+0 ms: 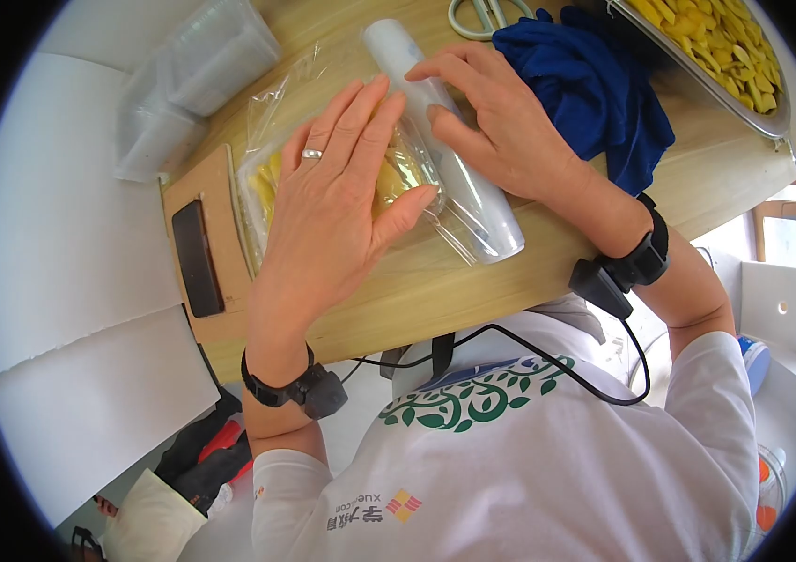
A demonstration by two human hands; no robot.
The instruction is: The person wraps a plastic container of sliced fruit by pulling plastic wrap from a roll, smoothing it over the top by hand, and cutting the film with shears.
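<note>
My left hand [332, 187], a ring on one finger, lies flat with fingers stretched over a clear plastic box [432, 173] of yellow slices. Thin clear film [276, 105] spreads over the box and past its far side. Just right of the box lies a roll of cling film [492, 225], pointing away from me. Over the roll's middle is my right hand [506, 122], thumb and forefinger apart at its surface, not wrapped round it. Whether the fingertips press on the roll is hard to see. Much of the box is hidden under my left hand.
A blue cloth [595, 89] is bunched right of my right hand, near pale-handled scissors [489, 14]. A metal tray [698, 70] of yellow slices stands far right. Stacked clear containers [220, 56] stand back left; a phone [196, 258] lies on a brown board [229, 211]. Cables link my wristbands.
</note>
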